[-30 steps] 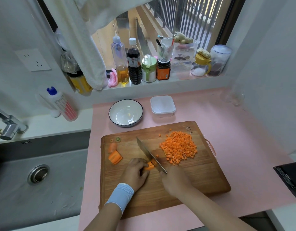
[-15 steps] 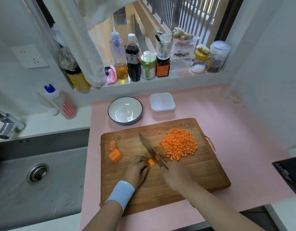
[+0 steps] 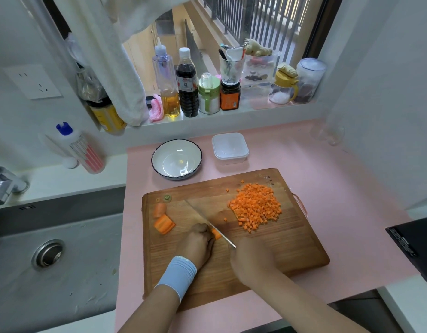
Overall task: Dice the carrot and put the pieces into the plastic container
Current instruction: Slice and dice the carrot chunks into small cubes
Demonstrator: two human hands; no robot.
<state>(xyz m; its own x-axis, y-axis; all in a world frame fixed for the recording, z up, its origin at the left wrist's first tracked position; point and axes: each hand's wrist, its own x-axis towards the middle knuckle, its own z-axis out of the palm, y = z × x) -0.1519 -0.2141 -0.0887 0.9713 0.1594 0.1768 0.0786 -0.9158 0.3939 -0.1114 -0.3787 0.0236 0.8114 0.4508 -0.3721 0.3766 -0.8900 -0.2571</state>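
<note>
A wooden cutting board (image 3: 291, 243) lies on the pink counter. My left hand (image 3: 195, 243), with a blue wristband, holds down a small carrot piece (image 3: 216, 233) with curled fingers. My right hand (image 3: 251, 258) grips the handle of a knife (image 3: 207, 221); its blade stands edge-down against that piece. A heap of diced carrot (image 3: 255, 207) lies on the board's right half. Two larger carrot chunks (image 3: 163, 218) lie at the board's left. The plastic container (image 3: 230, 148) stands beyond the board, with nothing in it.
A white bowl (image 3: 176, 159) with a dark rim sits left of the container. A steel sink (image 3: 51, 255) lies to the left. Bottles and jars line the window sill (image 3: 195, 92). A dark appliance (image 3: 414, 246) sits at the right edge.
The knife blade has come down from tilted to upright against the carrot piece. The view shifted slightly; the hands stay at the board's middle.
</note>
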